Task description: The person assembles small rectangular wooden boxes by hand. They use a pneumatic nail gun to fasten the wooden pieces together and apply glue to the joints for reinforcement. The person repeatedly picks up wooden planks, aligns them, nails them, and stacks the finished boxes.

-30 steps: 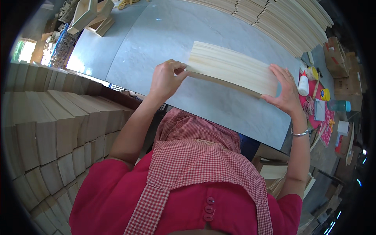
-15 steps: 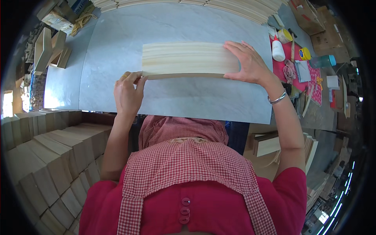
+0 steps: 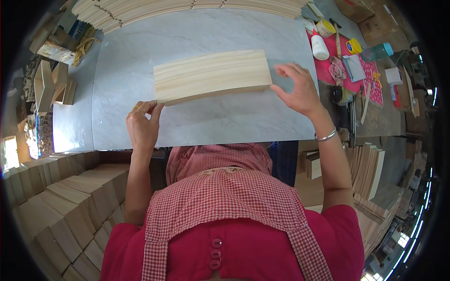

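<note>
A pale rectangular wooden board (image 3: 213,75), perhaps a box with a flat top, lies slightly slanted on the grey marbled table (image 3: 201,124). At its near left corner, my left hand (image 3: 144,124) pinches the edge between thumb and fingers. My right hand (image 3: 300,91) is beside the right end, thumb and fingers spread apart; the thumb tip comes close to the near right corner, and I cannot tell whether it touches.
Stacked wooden strips (image 3: 187,10) line the table's far edge. Open wooden frames (image 3: 54,84) stand at left. A white glue bottle (image 3: 319,47), a hammer (image 3: 336,35) and a cloth (image 3: 337,70) lie at right. Wooden blocks (image 3: 61,201) are piled at lower left.
My right hand has let go of the board's right end and drawn slightly away. The board now looks tilted, its left end nearer me. The whole view has shifted a little.
</note>
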A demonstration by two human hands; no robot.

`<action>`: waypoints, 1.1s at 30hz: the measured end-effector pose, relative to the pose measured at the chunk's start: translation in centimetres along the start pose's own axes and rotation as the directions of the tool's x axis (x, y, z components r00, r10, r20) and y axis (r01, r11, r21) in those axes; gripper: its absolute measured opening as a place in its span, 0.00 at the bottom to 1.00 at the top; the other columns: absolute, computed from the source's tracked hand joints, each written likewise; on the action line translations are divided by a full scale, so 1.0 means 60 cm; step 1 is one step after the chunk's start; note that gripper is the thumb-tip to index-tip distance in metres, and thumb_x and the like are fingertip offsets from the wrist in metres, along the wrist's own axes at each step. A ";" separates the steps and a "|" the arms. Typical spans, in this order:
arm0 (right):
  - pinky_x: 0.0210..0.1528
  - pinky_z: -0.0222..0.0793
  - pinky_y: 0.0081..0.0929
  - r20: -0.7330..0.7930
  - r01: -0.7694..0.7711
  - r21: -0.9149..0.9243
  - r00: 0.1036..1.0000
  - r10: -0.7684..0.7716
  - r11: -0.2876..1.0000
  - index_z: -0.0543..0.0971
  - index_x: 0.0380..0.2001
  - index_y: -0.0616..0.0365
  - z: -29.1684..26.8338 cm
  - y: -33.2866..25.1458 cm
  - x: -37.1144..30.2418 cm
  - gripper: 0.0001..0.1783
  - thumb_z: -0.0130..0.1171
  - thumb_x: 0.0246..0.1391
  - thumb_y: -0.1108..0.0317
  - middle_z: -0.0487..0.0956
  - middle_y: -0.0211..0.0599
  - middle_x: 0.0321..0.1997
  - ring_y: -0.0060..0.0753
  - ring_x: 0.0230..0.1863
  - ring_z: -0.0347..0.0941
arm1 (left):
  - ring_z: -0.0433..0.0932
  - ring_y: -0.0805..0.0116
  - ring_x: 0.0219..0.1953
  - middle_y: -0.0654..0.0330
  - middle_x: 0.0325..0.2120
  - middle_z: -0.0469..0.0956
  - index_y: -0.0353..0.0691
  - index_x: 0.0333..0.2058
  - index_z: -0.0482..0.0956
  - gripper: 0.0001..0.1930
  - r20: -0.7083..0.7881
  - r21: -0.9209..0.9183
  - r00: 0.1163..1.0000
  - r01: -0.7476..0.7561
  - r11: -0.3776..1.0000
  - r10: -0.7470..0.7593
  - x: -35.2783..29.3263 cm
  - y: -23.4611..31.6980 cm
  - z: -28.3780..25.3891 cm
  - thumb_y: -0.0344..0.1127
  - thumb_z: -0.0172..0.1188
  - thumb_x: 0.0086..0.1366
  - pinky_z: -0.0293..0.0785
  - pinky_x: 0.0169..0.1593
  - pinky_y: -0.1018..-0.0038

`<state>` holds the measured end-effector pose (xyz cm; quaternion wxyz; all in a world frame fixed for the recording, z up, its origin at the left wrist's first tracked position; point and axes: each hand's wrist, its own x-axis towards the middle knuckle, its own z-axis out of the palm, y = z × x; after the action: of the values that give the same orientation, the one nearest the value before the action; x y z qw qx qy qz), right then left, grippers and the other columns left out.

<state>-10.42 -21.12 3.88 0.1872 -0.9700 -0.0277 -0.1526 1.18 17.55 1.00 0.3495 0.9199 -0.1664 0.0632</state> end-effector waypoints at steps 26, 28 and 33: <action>0.39 0.69 0.40 0.011 -0.095 0.258 0.995 0.095 0.961 0.77 0.22 0.59 0.032 -0.030 -0.082 0.08 0.62 0.51 0.70 0.76 0.37 0.24 0.44 0.30 0.74 | 0.83 0.61 0.30 0.51 0.29 0.85 0.33 0.35 0.87 0.10 0.177 0.110 0.984 0.002 0.994 -0.022 -0.011 -0.006 -0.046 0.34 0.71 0.59 0.75 0.40 0.67; 0.40 0.70 0.41 0.089 -0.189 0.276 0.981 0.170 0.943 0.79 0.26 0.60 0.021 -0.022 -0.083 0.05 0.63 0.52 0.70 0.78 0.38 0.26 0.44 0.32 0.76 | 0.84 0.58 0.31 0.51 0.29 0.85 0.34 0.34 0.86 0.13 0.341 0.384 0.935 -0.042 0.922 -0.100 0.009 0.034 -0.083 0.39 0.73 0.58 0.77 0.40 0.65; 0.41 0.73 0.39 -0.238 -0.268 0.534 0.862 0.447 0.802 0.82 0.35 0.62 0.047 -0.028 -0.059 0.09 0.67 0.53 0.69 0.80 0.41 0.33 0.45 0.36 0.78 | 0.77 0.53 0.56 0.51 0.54 0.79 0.40 0.36 0.80 0.19 0.357 0.257 0.829 -0.529 0.808 0.429 0.049 0.162 -0.034 0.39 0.79 0.49 0.68 0.59 0.58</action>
<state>-13.16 -18.50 0.90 0.4509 -0.8354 0.1557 -0.2729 0.52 11.33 9.28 0.1273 0.8928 -0.4296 0.0467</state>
